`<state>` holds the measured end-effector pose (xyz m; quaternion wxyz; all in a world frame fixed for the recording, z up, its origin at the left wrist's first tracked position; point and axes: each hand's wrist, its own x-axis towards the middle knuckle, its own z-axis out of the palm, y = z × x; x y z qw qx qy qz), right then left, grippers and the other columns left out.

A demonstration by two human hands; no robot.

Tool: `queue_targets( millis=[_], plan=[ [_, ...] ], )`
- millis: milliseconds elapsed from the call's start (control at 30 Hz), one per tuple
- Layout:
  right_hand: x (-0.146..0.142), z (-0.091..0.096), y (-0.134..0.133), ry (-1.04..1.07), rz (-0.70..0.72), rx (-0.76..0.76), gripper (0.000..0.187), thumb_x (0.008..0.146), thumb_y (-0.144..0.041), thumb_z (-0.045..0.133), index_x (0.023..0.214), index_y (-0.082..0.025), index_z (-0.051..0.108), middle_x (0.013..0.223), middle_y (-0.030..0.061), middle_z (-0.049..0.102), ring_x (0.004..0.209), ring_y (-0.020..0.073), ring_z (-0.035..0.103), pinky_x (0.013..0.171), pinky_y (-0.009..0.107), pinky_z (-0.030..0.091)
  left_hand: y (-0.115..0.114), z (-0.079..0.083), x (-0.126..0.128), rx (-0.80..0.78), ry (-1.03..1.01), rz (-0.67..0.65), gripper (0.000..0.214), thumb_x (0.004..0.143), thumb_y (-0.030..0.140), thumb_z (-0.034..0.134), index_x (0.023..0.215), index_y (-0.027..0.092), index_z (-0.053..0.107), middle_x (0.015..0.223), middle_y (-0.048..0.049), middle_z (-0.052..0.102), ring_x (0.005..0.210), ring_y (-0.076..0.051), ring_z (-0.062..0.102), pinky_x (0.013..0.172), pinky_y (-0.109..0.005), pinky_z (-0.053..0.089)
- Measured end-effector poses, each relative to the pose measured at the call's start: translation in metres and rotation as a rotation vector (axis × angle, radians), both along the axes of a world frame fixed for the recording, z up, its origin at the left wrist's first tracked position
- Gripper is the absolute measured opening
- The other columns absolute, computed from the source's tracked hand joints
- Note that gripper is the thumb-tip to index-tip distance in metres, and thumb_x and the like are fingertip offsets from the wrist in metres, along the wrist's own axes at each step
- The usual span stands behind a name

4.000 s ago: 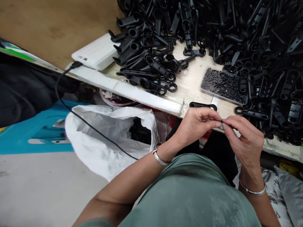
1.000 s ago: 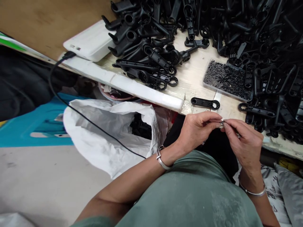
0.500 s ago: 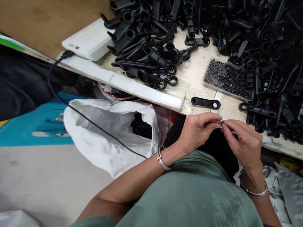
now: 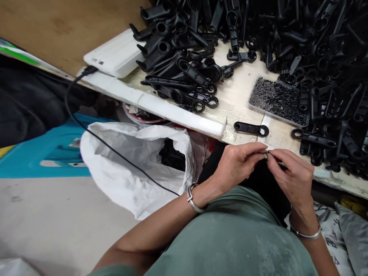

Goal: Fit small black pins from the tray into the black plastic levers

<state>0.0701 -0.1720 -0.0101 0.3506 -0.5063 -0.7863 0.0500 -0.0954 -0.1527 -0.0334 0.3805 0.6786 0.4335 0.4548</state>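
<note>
My left hand and my right hand meet fingertip to fingertip just off the front edge of the worktable. Both are closed in a pinch on something tiny and dark between them, too small to name. On the table just beyond the fingers lies a single black plastic handle-like part with a ring-shaped end. A similar black part rests to its right, by the edge. Behind them stands a clear shallow box full of tiny dark pieces.
Black plastic parts are heaped at the table's back and right. A white power bank sits at left, its black cable hanging across an open white sack. White padding lines the table edge.
The view has shifted slightly, so the table things appear a little lower and farther right. My hands stay pinched together, with the fingertips moved slightly left and down in the picture.
</note>
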Motion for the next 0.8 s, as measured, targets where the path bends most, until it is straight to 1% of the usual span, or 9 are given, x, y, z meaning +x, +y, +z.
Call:
queue_targets(
  millis=[100, 167, 267, 333, 400, 500, 533, 600, 800],
  plan=[
    [0.000, 0.000, 0.001, 0.040, -0.021, -0.018, 0.013, 0.087, -0.008, 0.062, 0.086, -0.019, 0.068, 0.080, 0.0014, 0.075, 0.069, 0.0129, 0.071, 0.069, 0.022, 0.057, -0.002, 0.002, -0.009, 0.093, 0.101, 0.024, 0.013, 0.089, 0.013, 0.067, 0.100, 0.016, 0.074, 0.088, -0.0001, 0.080, 0.075, -0.012, 0.075, 0.071, -0.017, 0.059],
    [0.000, 0.000, 0.002, 0.053, -0.042, -0.027, 0.012, 0.086, -0.008, 0.063, 0.084, -0.018, 0.068, 0.079, 0.0015, 0.075, 0.068, 0.0126, 0.071, 0.068, 0.022, 0.057, 0.001, 0.004, -0.017, 0.233, 0.187, 0.081, 0.014, 0.091, 0.011, 0.064, 0.102, 0.015, 0.072, 0.092, -0.0010, 0.079, 0.079, -0.011, 0.074, 0.075, -0.018, 0.058],
    [0.002, 0.000, 0.005, 0.056, -0.069, -0.019, 0.011, 0.085, -0.009, 0.065, 0.081, -0.018, 0.069, 0.075, 0.0004, 0.074, 0.065, 0.0121, 0.070, 0.066, 0.022, 0.056, 0.014, 0.007, -0.025, 0.510, 0.402, 0.192, 0.013, 0.093, 0.012, 0.060, 0.100, 0.016, 0.070, 0.105, -0.0051, 0.077, 0.093, -0.017, 0.072, 0.085, -0.029, 0.056],
    [0.003, 0.000, 0.009, 0.042, -0.073, -0.005, 0.012, 0.085, -0.009, 0.065, 0.079, -0.019, 0.069, 0.073, 0.0000, 0.073, 0.064, 0.0122, 0.069, 0.064, 0.022, 0.056, 0.026, 0.008, -0.029, 0.602, 0.595, 0.220, 0.011, 0.094, 0.014, 0.060, 0.097, 0.016, 0.070, 0.117, -0.0086, 0.074, 0.106, -0.024, 0.068, 0.088, -0.037, 0.053],
    [0.004, 0.001, 0.013, 0.016, -0.070, 0.010, 0.011, 0.086, -0.011, 0.064, 0.080, -0.019, 0.069, 0.073, 0.0001, 0.074, 0.064, 0.0126, 0.069, 0.063, 0.023, 0.056, 0.037, 0.009, -0.030, 0.605, 0.758, 0.176, 0.012, 0.095, 0.015, 0.058, 0.094, 0.016, 0.069, 0.120, -0.0098, 0.072, 0.109, -0.027, 0.066, 0.087, -0.040, 0.050],
    [0.004, 0.002, 0.021, -0.035, -0.056, 0.042, 0.012, 0.087, -0.012, 0.063, 0.081, -0.019, 0.069, 0.074, -0.0001, 0.074, 0.063, 0.0126, 0.069, 0.064, 0.023, 0.056, 0.045, 0.008, -0.030, 0.587, 0.848, 0.072, 0.020, 0.098, 0.014, 0.050, 0.091, 0.017, 0.069, 0.105, -0.0072, 0.075, 0.091, -0.022, 0.067, 0.082, -0.039, 0.047],
    [0.005, 0.003, 0.023, -0.049, -0.050, 0.050, 0.012, 0.087, -0.012, 0.063, 0.081, -0.019, 0.070, 0.074, 0.0000, 0.074, 0.063, 0.0125, 0.069, 0.064, 0.023, 0.056, 0.045, 0.007, -0.030, 0.587, 0.850, 0.053, 0.022, 0.098, 0.014, 0.049, 0.091, 0.017, 0.069, 0.100, -0.0063, 0.075, 0.086, -0.021, 0.066, 0.080, -0.037, 0.047],
    [0.005, 0.005, 0.027, -0.071, -0.041, 0.054, 0.012, 0.088, -0.012, 0.062, 0.081, -0.019, 0.070, 0.074, 0.0007, 0.074, 0.063, 0.0125, 0.069, 0.064, 0.023, 0.055, 0.041, 0.006, -0.029, 0.591, 0.836, 0.039, 0.024, 0.099, 0.015, 0.047, 0.089, 0.017, 0.069, 0.096, -0.0058, 0.073, 0.081, -0.020, 0.063, 0.078, -0.035, 0.046],
    [0.009, 0.007, 0.031, -0.126, -0.067, 0.039, 0.014, 0.089, -0.013, 0.061, 0.079, -0.017, 0.070, 0.072, 0.0025, 0.073, 0.062, 0.0129, 0.068, 0.062, 0.023, 0.053, 0.027, 0.005, -0.027, 0.585, 0.764, 0.035, 0.025, 0.100, 0.014, 0.046, 0.087, 0.017, 0.068, 0.094, -0.0053, 0.072, 0.084, -0.019, 0.059, 0.082, -0.033, 0.044]
  ],
)
